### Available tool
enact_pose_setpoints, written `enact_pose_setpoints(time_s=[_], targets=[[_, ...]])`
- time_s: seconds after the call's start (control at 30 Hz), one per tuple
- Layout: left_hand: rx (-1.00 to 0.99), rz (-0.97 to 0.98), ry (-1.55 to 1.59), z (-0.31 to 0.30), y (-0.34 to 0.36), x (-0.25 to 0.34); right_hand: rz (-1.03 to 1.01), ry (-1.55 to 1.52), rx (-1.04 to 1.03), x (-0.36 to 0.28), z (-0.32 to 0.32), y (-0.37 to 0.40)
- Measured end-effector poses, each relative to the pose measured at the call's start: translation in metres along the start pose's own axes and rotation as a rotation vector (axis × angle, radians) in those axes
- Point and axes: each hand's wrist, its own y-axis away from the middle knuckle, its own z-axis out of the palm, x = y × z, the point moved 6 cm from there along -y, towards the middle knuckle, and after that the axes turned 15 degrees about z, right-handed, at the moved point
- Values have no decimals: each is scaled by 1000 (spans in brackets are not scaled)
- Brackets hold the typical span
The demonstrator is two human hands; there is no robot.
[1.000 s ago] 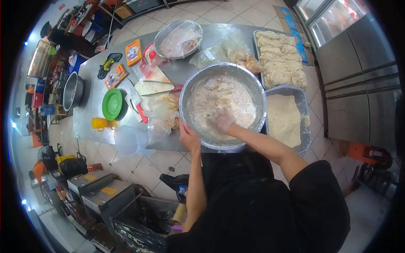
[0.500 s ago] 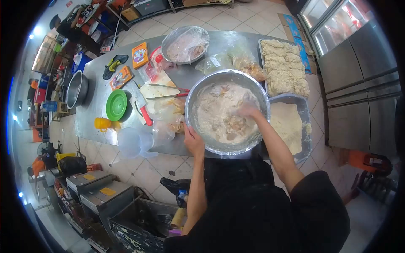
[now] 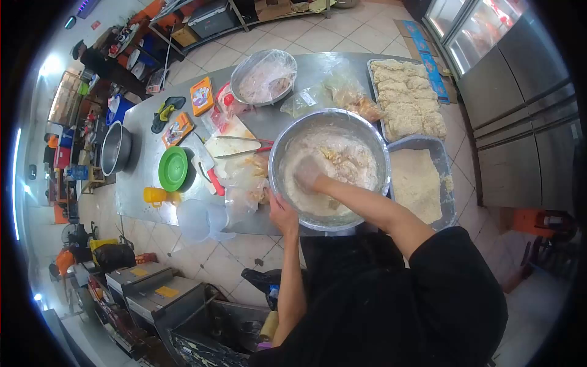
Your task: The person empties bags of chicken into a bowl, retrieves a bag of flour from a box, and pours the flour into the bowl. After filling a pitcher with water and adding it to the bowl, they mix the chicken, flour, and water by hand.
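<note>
A large metal bowl (image 3: pixel 384 165) stands at the near edge of the table, holding pale flour mixture (image 3: pixel 330 199) and lumpy, floured pieces (image 3: pixel 348 165) that look like meat. My left hand (image 3: pixel 283 214) grips the bowl's rim at its lower left. Inside the bowl, my right hand (image 3: pixel 310 174) is down in the flour on the left side, dusted white. Motion blur and flour hide its fingers, so I cannot make out what they hold. Left of the bowl lie red-handled tongs (image 3: pixel 244 150) and a plastic bag (image 3: pixel 244 199).
Right of the bowl stand a tub of breading (image 3: pixel 416 183) and a tray of breaded pieces (image 3: pixel 406 98). A film-covered bowl (image 3: pixel 264 76) sits behind. A red-handled knife (image 3: pixel 214 180), green plate (image 3: pixel 173 168) and clear jug (image 3: pixel 199 219) occupy the left. A person (image 3: pixel 107 67) stands far left.
My right hand has swept from the right side of the bowl to the left through the flour. My left hand stays on the rim. The view has shifted slightly.
</note>
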Motion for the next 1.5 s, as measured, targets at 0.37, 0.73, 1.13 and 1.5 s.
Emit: enact_pose_setpoints(time_s=[0.37,0.73,1.13,1.5], targets=[[-17,-77,38,-3,0,8,489,128,225,125,-54,92],[-9,40,-58,4,-1,-3,297,-322,-197,61,-110,-32],[-59,-79,-63,0,1,3,2,21,-223,10,-18,86],[-30,23,-34,3,-2,-1,123,407,-77,115,-14,4]])
